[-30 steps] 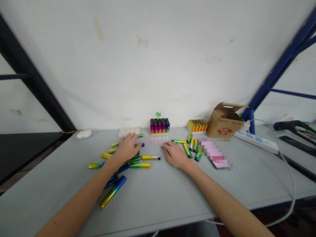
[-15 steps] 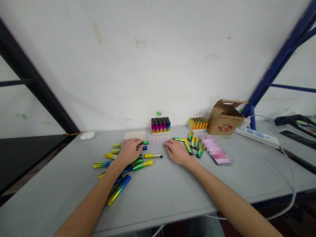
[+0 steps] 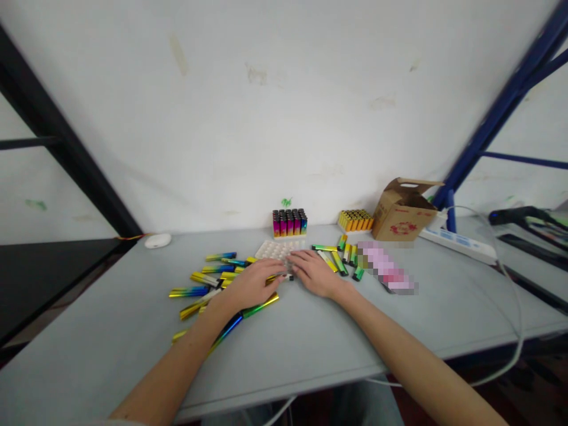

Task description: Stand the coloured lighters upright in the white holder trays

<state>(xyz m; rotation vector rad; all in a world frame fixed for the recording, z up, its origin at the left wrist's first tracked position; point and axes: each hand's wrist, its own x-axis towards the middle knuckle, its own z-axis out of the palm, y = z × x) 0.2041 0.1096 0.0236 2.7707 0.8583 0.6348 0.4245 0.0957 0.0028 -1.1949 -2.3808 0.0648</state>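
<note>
My left hand (image 3: 257, 283) lies palm down at the middle of the table, over a yellow lighter (image 3: 274, 278) whose dark end shows past the fingers; its fingers are bent and partly hidden. My right hand (image 3: 314, 273) rests flat beside it, fingers stretched toward the left one and near the front of a white tray with round holes (image 3: 271, 249). Loose yellow, blue and green lighters (image 3: 189, 292) are spread around my left hand and forearm. More green and yellow lighters (image 3: 338, 263) lie right of my right hand.
Upright purple-black lighters (image 3: 289, 225) fill a tray by the wall. Farther right are a tray of yellow-orange lighters (image 3: 355, 221), an open cardboard box (image 3: 403, 218), a pink blurred item (image 3: 386, 266) and a power strip (image 3: 461, 245). A white case (image 3: 158, 241) sits at the left.
My left hand has moved right, close to my right hand. The white tray has shifted right and turned. Several loose lighters on the left lie differently. My right hand has hardly moved.
</note>
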